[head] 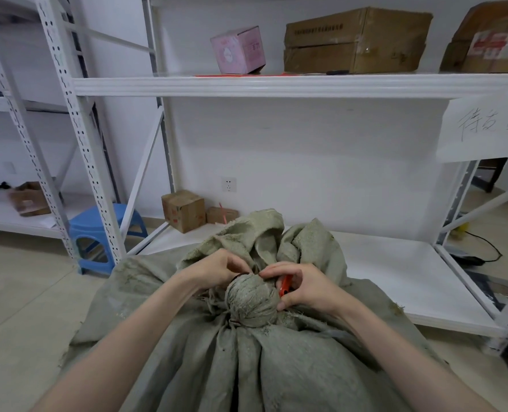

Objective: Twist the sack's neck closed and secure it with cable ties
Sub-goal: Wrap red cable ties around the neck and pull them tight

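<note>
A large grey-green woven sack point(246, 361) fills the lower middle of the view. Its neck point(251, 301) is twisted into a tight knob, and the loose mouth fabric point(264, 233) fans out behind it. A dark cable tie point(242, 274) shows at the top of the knob. My left hand point(217, 269) pinches there with curled fingers. My right hand point(304, 285) is curled round a small red tool point(285, 285) beside the knob; what kind of tool it is stays hidden by my fingers.
A white metal shelf rack point(276, 84) stands right behind the sack, its low board point(395, 263) close to my right hand. Cardboard boxes point(182, 210) sit on that board; a blue plastic stool point(104, 233) stands at the left. Tiled floor lies on both sides.
</note>
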